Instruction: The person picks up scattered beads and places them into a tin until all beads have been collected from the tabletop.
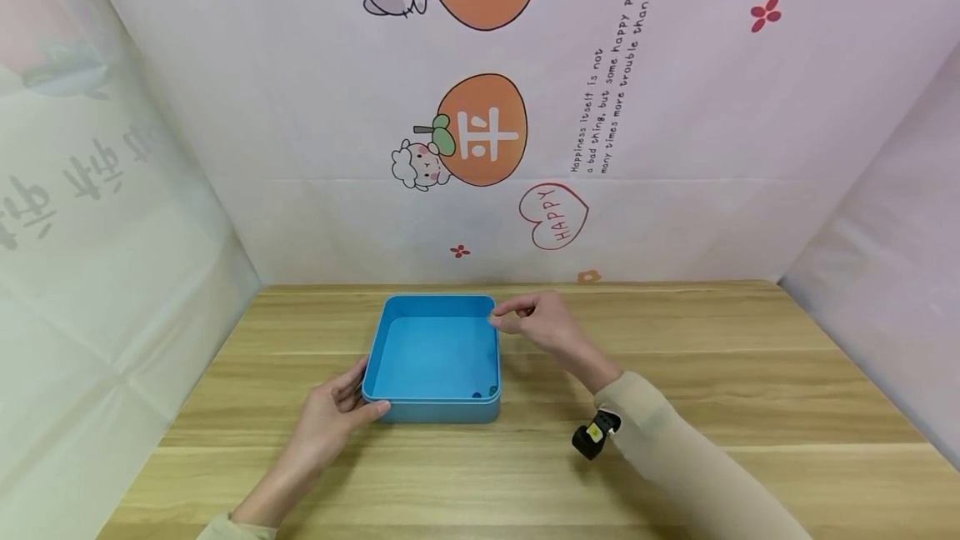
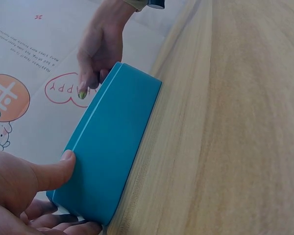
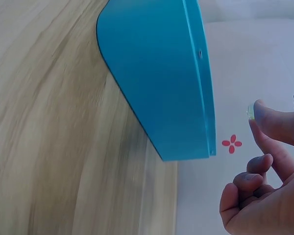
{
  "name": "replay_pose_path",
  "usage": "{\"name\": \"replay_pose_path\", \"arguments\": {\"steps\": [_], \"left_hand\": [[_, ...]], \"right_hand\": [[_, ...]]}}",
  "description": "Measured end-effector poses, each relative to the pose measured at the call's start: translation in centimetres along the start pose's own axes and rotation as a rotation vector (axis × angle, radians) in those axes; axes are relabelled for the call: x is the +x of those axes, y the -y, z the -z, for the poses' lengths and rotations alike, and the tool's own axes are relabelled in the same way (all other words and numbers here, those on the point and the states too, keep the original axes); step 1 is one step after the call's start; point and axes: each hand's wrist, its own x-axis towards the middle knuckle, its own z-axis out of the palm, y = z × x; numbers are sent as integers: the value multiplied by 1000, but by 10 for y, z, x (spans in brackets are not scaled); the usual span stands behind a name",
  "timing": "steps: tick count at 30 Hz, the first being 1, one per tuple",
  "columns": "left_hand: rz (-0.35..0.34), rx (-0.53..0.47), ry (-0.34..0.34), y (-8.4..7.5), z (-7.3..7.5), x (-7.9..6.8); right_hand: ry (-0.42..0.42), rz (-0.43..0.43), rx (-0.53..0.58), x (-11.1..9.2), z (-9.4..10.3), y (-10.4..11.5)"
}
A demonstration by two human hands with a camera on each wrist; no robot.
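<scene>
A square, open-topped blue plastic box [image 1: 442,412] stands on the table. My left hand [image 1: 327,417] grips its near left corner, thumb on the front wall and fingers round the left side. Over the far right part of the rim, my right hand [image 1: 546,323] pinches a small translucent yellow-green marble [image 3: 250,111] between thumb and index finger, the other fingers curled in. The same marble [image 2: 82,94] shows above the box in the left wrist view. Inside the box, a dark blue marble [image 1: 477,395] and a green marble [image 1: 492,391] lie in the near right corner.
The wood-grain table [image 1: 675,407] reaches back to a printed white cloth backdrop [image 1: 675,190]. White cloth also hangs along the left and right sides. A black wrist camera [image 1: 592,435] sits by the right sleeve.
</scene>
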Motion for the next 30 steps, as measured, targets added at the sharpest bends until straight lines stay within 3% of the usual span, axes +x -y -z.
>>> {"name": "replay_pose_path", "arguments": {"steps": [30], "left_hand": [[8, 11, -11, 2, 0, 0]], "right_hand": [[37, 18, 13, 10, -42, 24]]}}
